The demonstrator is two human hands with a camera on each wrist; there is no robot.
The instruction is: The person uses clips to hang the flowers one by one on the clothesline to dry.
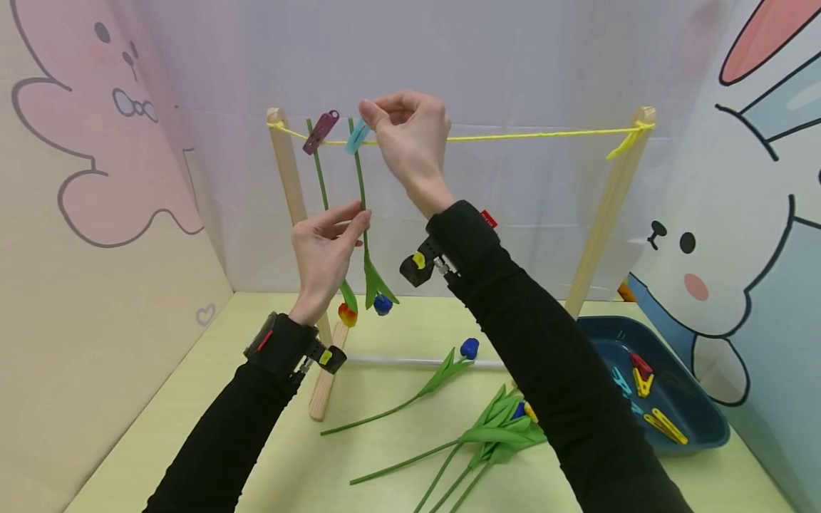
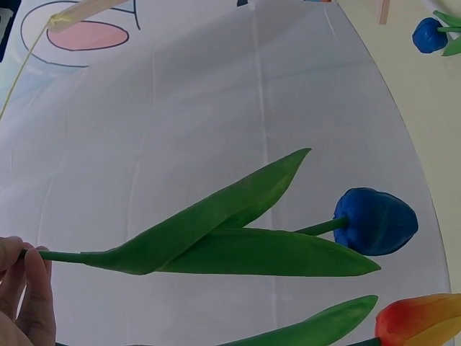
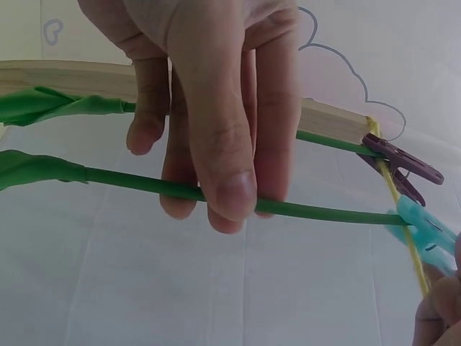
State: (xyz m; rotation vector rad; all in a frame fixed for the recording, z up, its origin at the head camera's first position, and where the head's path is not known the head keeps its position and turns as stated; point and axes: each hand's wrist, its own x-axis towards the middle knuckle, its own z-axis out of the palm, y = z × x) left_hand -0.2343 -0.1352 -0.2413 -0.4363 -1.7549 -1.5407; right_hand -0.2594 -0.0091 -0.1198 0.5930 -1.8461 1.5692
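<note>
Blue tulip (image 1: 370, 274): hangs bloom-down, stem (image 1: 360, 172) near vertical, crossing yellow line (image 1: 513, 135).
Left hand (image 1: 327, 246): fingers pinch stem below line.
Right hand (image 1: 412, 139): nearer line; fingers pinch light-blue clothespin (image 1: 355, 137) at the crossing.

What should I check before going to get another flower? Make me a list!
1. Light-blue plastic clothespin on the thin yellow string: ok.
2. Slim green stem of the hanging blue tulip in that clothespin: ok.
3. Clothespin gripping well by itself: cannot tell.
4. Right hand free: not ok, pinching the clothespin.
5. Left hand free: not ok, pinching the stem.
6. More green-leaved tulips on the pale yellow tabletop: ok.
</note>
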